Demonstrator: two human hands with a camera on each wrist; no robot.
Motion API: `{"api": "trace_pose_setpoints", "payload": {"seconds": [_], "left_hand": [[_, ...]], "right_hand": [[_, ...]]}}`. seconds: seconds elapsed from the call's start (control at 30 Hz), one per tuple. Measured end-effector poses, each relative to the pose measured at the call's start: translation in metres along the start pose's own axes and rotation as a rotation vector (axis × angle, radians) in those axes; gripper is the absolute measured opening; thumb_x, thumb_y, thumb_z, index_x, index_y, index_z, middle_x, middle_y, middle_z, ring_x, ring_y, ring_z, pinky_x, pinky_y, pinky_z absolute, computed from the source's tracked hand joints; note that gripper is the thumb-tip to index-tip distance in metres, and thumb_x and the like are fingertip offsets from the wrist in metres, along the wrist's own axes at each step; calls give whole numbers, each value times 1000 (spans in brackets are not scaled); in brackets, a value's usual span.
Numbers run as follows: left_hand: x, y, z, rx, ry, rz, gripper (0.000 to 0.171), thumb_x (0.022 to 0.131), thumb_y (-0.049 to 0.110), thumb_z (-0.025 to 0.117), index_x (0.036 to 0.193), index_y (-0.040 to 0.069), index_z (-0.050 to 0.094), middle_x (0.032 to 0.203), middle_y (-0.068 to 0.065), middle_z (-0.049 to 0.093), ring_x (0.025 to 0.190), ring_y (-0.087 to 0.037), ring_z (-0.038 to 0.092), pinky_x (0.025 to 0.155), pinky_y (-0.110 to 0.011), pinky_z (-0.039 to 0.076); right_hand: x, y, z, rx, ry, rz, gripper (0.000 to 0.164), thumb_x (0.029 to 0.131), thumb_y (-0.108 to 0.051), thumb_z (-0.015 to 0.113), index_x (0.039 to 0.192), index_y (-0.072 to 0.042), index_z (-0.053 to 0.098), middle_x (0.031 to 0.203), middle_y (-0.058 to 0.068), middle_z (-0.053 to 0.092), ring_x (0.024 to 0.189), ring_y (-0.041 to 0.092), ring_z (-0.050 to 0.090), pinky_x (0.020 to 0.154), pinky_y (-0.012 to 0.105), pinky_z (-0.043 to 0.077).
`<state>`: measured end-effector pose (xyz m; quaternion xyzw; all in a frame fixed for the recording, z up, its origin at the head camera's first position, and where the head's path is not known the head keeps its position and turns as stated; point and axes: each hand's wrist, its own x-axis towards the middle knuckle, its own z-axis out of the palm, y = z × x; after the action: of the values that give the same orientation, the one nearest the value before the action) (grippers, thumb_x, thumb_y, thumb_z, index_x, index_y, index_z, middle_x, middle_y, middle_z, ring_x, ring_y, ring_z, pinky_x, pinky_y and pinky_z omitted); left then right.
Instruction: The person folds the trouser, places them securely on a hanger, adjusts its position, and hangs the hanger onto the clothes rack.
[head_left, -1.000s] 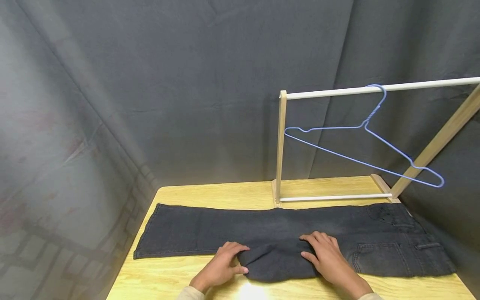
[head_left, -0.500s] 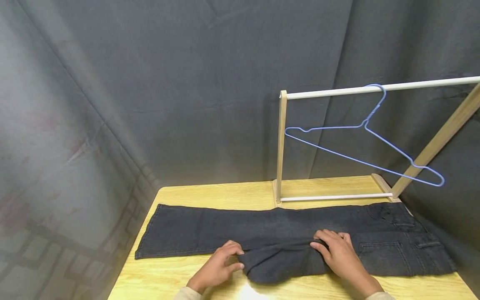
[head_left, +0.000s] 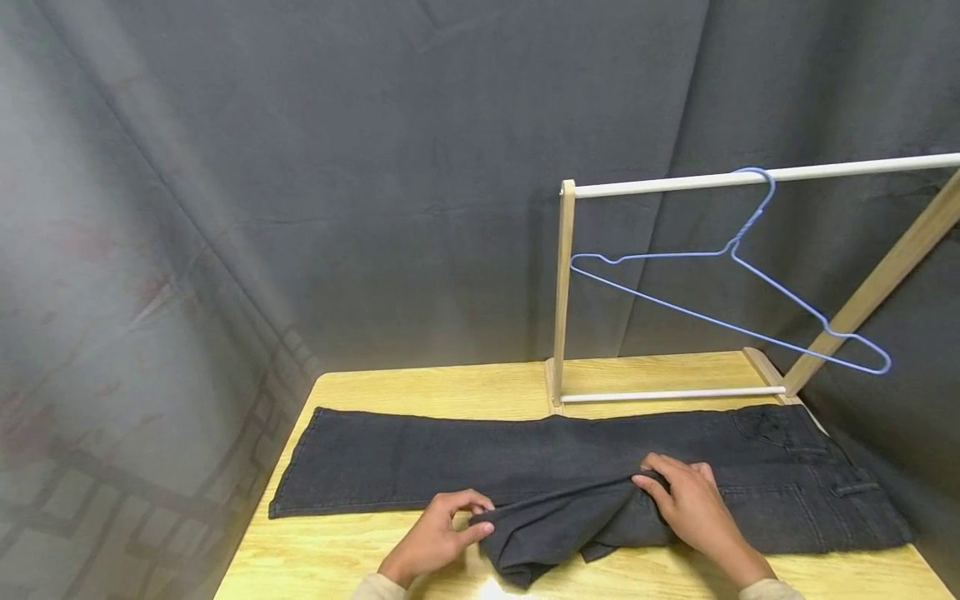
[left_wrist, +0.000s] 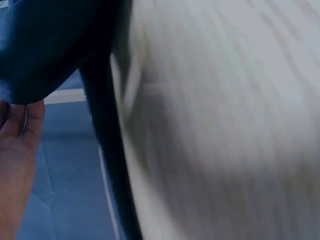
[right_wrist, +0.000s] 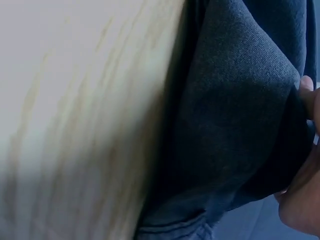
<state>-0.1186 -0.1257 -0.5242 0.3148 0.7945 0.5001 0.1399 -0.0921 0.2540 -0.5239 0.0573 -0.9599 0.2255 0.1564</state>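
A pair of dark jeans [head_left: 450, 458] lies lengthwise across the table, its waist at the right and a leg hem at the far left. Near the middle of the front edge, a bunched part of the cloth is raised in folds. My left hand [head_left: 438, 533] pinches the left end of that part between thumb and fingers. My right hand [head_left: 693, 508] pinches its upper right end, beside the back pocket. In the right wrist view the thumb and fingers meet at the lifted denim [right_wrist: 235, 110]. The left wrist view shows fingers under the dark cloth [left_wrist: 45, 50].
A blue wire hanger [head_left: 675, 310] hangs from the white bar [head_left: 847, 172] of a wooden rack behind the jeans. The rack's left post [head_left: 562, 292] stands close to the jeans' far edge. Grey curtains [head_left: 420, 183] enclose the wooden table [head_left: 420, 392].
My right hand has moved right, drawing the cloth into a taut diagonal fold. My left hand, loosely placed at the cloth's end half a second ago, pinches it now. A corner hangs lower in front.
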Motion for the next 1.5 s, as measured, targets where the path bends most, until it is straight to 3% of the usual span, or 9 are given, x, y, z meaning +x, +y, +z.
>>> {"api": "trace_pose_setpoints", "payload": {"seconds": [0.13, 0.23, 0.37, 0.47, 0.7, 1.0, 1.2, 1.33, 1.5], "left_hand": [[-1, -7, 1, -108, -73, -27, 21, 94, 27, 59, 98, 7, 55, 98, -8, 59, 102, -3, 55, 98, -25, 44], [-2, -13, 2, -60, -122, -22, 21, 98, 27, 52, 97, 7, 47, 85, -1, 47, 85, 2, 50, 85, -17, 46], [-6, -20, 3, 263, -105, 45, 13, 100, 33, 43, 102, 21, 47, 81, 11, 46, 74, 5, 41, 70, -18, 37], [-10, -23, 2, 517, -62, 122, 13, 101, 35, 39, 108, 30, 50, 89, 18, 54, 79, 6, 47, 77, -23, 34], [-23, -19, -11, 772, 80, 153, 18, 97, 28, 55, 114, 29, 56, 97, 19, 61, 79, 6, 50, 77, -22, 21], [-27, -27, -13, 403, 143, 40, 9, 97, 29, 54, 106, 33, 54, 98, 20, 54, 90, -2, 43, 75, -22, 31], [-26, -24, -24, 672, 172, -115, 12, 96, 39, 54, 101, 30, 60, 83, 17, 58, 77, -2, 42, 75, -30, 19], [-26, -23, -31, 791, 216, -141, 9, 90, 37, 64, 92, 29, 61, 82, 17, 60, 74, 1, 48, 76, -35, 16], [-31, -29, -38, 411, 176, -202, 14, 88, 37, 66, 93, 28, 56, 90, 14, 53, 85, -6, 41, 82, -37, 19]], "right_hand": [[0, 2, 2, 18, -62, 88, 17, 89, -42, 63, 87, -26, 63, 92, -3, 70, 70, 10, 58, 74, 37, 28], [-2, 5, 3, 19, -66, 132, 29, 87, -49, 63, 89, -20, 67, 96, 5, 71, 79, 21, 62, 78, 43, 25], [-6, 16, 2, 7, -48, 152, 33, 83, -53, 66, 73, -22, 63, 79, -1, 65, 75, 17, 56, 74, 41, 15], [-11, 25, 1, -10, -88, 171, 38, 81, -58, 65, 72, -21, 64, 77, 1, 62, 73, 17, 53, 74, 43, 15], [-22, 50, -3, -45, -211, 268, 52, 82, -66, 58, 81, -15, 70, 84, 4, 64, 78, 22, 55, 79, 51, 19], [-17, 62, -4, -80, -241, 258, 49, 89, -66, 46, 74, -21, 57, 74, -5, 54, 74, 14, 52, 80, 53, 22], [-16, 74, -6, -176, -199, 230, 53, 92, -62, 44, 71, -15, 56, 65, -1, 48, 63, 15, 48, 81, 56, 26], [-17, 84, -9, -200, -168, 239, 56, 93, -58, 46, 77, -8, 64, 68, 4, 57, 68, 26, 57, 79, 58, 29], [-16, 89, -10, -175, -195, 272, 56, 92, -62, 44, 72, -12, 60, 67, 2, 56, 68, 25, 56, 79, 59, 27]]}}
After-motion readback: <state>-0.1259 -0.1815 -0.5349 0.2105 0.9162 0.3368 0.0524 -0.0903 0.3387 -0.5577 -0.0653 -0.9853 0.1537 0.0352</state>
